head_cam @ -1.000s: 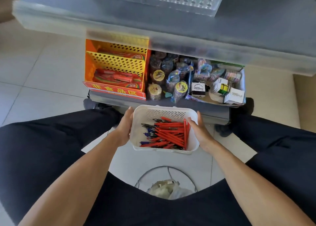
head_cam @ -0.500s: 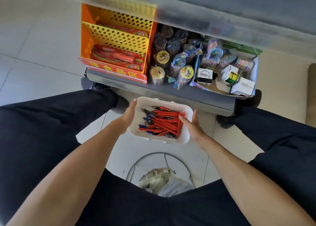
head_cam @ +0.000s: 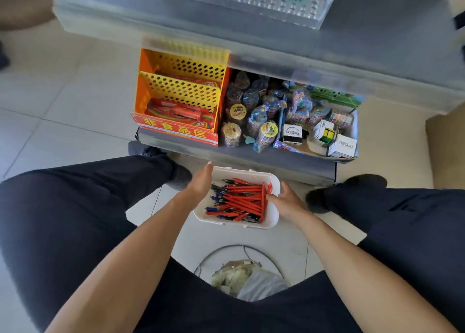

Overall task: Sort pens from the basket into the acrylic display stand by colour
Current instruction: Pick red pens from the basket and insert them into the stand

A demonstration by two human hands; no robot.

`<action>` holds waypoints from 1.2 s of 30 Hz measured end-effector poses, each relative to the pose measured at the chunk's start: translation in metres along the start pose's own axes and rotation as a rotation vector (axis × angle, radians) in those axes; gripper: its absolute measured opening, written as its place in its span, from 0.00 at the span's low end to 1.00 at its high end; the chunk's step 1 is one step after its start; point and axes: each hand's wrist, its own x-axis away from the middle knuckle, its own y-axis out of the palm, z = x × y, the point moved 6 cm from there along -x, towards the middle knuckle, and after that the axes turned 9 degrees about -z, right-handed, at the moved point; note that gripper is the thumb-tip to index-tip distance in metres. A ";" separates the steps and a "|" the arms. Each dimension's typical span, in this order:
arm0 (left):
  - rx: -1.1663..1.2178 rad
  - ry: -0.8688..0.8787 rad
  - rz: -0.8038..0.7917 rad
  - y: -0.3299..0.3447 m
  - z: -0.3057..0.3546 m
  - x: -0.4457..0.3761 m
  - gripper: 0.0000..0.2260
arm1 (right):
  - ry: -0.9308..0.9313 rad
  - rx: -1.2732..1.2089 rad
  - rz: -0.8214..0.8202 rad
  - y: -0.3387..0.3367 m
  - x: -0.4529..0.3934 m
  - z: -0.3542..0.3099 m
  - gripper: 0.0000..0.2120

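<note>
The left hand (head_cam: 200,185), fingers straight, lies flat against the left wall of the white plastic basket (head_cam: 273,215) on the tiled floor (head_cam: 63,111). Slim red pens (head_cam: 245,199) fill it. The right hand (head_cam: 284,201), fingers loosely spread, touches its right rim. The clear acrylic display stand (head_cam: 251,0) sits on the worktop (head_cam: 364,50) above.

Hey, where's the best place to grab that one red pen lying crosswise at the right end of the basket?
Pinch the red pen mid-barrel from above with the right hand; it lies across the other pens in the basket, on top with its barrel exposed.
</note>
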 end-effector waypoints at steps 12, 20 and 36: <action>0.374 0.139 -0.144 0.015 0.025 0.009 0.30 | 0.075 0.172 -0.092 0.042 -0.017 -0.008 0.19; 0.408 0.107 -0.108 0.003 0.010 -0.003 0.31 | 0.171 0.218 -0.115 0.070 -0.057 0.009 0.23; 0.486 0.125 0.087 -0.019 -0.023 -0.008 0.32 | 0.205 0.329 0.067 0.066 -0.104 0.025 0.18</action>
